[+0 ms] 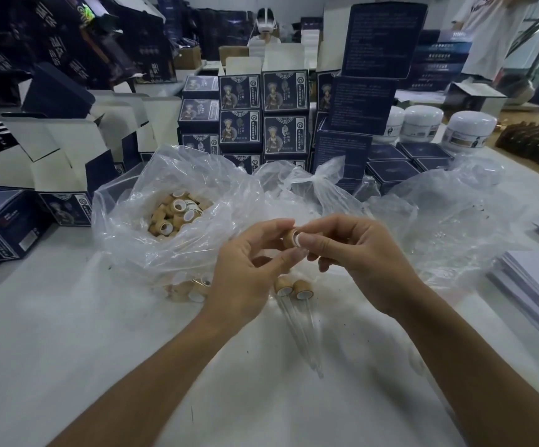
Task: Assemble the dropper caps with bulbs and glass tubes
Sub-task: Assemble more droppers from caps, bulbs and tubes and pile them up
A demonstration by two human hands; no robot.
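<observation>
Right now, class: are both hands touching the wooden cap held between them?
Touching. The head view shows left hand and right hand fingertips pinching the wooden cap.

Tan wooden dropper cap held between the hands [291, 239]: 1
Finished tan droppers with clear glass tubes on the table [294, 289]: 2
White round lidded jars [469, 131]: 3
Hands [248, 272]: 2

On the desk [68, 333], a bag of caps [177, 217] lies left of the hands, two assembled droppers [294, 290] just below them, stacked boxes [261, 114] behind.
</observation>
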